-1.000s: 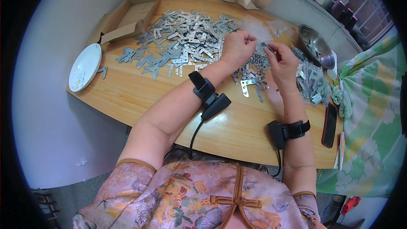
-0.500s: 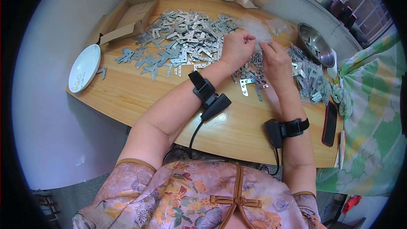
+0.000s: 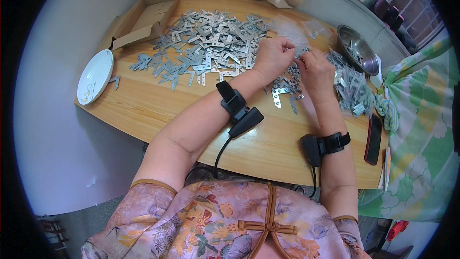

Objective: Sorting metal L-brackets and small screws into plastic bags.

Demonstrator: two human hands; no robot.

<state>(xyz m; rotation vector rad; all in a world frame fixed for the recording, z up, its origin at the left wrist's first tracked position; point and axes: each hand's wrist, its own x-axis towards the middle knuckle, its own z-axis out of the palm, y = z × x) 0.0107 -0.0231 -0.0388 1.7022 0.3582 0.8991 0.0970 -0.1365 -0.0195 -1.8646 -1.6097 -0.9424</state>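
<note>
On the wooden table [image 3: 143,108] lie silvery, holed L-shaped brackets [image 3: 218,38], left hand [image 3: 273,57] and right hand [image 3: 316,71] pinched closed, contents unclear.

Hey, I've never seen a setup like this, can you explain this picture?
There's no robot: a person works with a bare left hand and right hand. The camera, worn on the head, looks down; its wide lens bends straight edges. A black device is strapped to each forearm. On the wooden table are a heap of metal brackets, small metal parts, plastic bags, a metal bowl, a white plate, a cardboard box and a phone. The fingers of both hands pinch close together; anything between them is too small to tell.
</note>
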